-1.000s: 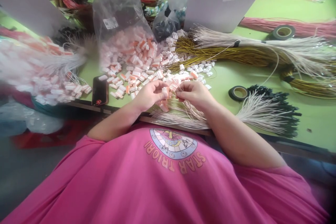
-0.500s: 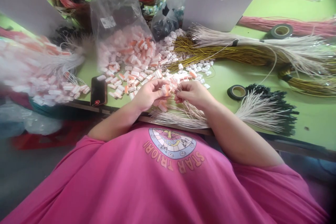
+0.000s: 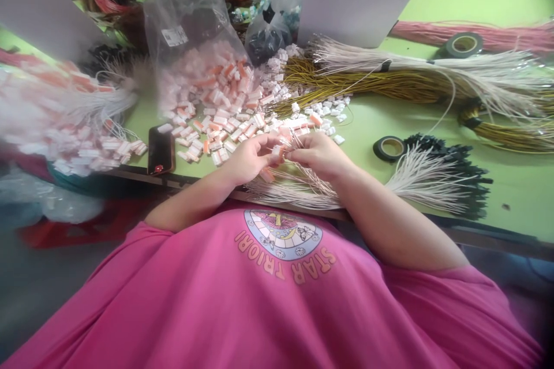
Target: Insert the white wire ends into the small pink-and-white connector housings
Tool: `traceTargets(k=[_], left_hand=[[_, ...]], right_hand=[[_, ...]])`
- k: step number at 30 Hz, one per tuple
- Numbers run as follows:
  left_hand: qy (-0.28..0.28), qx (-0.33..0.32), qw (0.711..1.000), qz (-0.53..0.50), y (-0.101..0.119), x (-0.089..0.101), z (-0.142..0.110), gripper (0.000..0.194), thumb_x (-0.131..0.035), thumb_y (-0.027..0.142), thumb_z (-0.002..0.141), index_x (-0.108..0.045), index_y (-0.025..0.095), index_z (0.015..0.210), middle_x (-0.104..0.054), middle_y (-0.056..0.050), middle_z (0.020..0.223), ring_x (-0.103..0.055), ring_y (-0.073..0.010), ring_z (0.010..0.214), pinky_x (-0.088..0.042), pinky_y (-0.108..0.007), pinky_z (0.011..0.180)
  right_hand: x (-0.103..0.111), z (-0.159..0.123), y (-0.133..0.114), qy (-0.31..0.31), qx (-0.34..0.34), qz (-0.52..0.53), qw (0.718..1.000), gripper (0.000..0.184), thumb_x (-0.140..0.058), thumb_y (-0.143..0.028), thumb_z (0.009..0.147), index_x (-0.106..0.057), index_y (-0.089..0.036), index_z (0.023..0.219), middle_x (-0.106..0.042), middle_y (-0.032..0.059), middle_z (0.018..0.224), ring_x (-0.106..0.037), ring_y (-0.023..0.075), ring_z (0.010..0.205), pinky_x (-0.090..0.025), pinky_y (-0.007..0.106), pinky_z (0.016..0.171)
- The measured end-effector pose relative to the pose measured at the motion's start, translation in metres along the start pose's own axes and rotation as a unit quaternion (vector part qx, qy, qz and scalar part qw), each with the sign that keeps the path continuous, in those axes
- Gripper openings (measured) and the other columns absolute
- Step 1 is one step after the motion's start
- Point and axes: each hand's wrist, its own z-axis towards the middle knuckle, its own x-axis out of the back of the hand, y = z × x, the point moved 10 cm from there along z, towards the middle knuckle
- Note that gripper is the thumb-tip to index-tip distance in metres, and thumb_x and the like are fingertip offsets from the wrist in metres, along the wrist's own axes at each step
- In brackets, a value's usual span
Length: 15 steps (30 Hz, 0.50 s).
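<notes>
- Green bench [image 3: 517, 193]: same layout as a second ago. The slight slide in view looks like your head moving, not the parts.
- Long white wire bundle [image 3: 415, 57] at the back, over the yellow wires [image 3: 367, 83]: untouched.
- Loose connector pile [image 3: 220, 115], spilling from the clear bag [image 3: 184, 11]: no visible change, just beyond your fingers.
- White wires [image 3: 285, 196] along the bench edge, below your hands: same place.
- Your hands: this is the real change. The gap between fingertips has closed up.
- Left hand [image 3: 251, 158]: thumb and fingers clamped on a small connector, which sits between your two hands, above the edge.
- Right hand [image 3: 320, 155]: fingers pinched together, now right against the connector's side. Looks like they have a thin wire [image 3: 295, 139]; the tip is hidden.
- So wire and connector now meet at your fingertips. Can't tell if the wire is seated.
- Orange-white piece [image 3: 267, 174]: hangs just under your left fingers, as before.
</notes>
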Motion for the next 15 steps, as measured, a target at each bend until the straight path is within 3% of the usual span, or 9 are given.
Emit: traceTargets(k=[5,10,15], left_hand=[[0.009,-0.023,0.998,0.058,-0.001,0.002,-0.003,0.029,-0.066,0.025,0.079,-0.059,0.02,0.106,-0.062,-0.005,0.084,-0.065,-0.0137,0.063,-0.054,-0.022,0.045],[0.041,-0.108,0.975,0.189,0.02,0.002,-0.009,0.017,-0.065,0.023,0.078,-0.066,0.019,0.095,-0.06,-0.006,0.098,-0.064,-0.011,0.059,-0.052,-0.02,0.044],[0.048,-0.049,0.99,0.125,0.007,0.012,-0.004,0.031,-0.066,0.027,0.079,-0.063,0.02,0.109,-0.064,-0.008,0.094,-0.062,-0.0118,0.051,-0.052,-0.024,0.041]], right_hand=[[0.0,0.001,0.002,0.003,-0.001,-0.011,1.0,0.011,-0.061,-0.024,0.069,-0.068,-0.017,0.065,-0.045,-0.0037,0.047,-0.037,0.008,0.047,-0.029,0.027,0.05],[0.0,0.003,0.013,0.001,-0.026,-0.015,1.0,0.017,-0.063,-0.027,0.067,-0.057,-0.018,0.054,-0.039,-0.0057,0.042,-0.032,0.0068,0.042,-0.025,0.027,0.045],[0.006,0.003,0.006,0.019,0.001,-0.023,1.0,0.016,-0.058,-0.023,0.07,-0.055,-0.017,0.055,-0.051,-0.002,0.049,-0.046,0.0093,0.047,-0.035,0.027,0.05]])
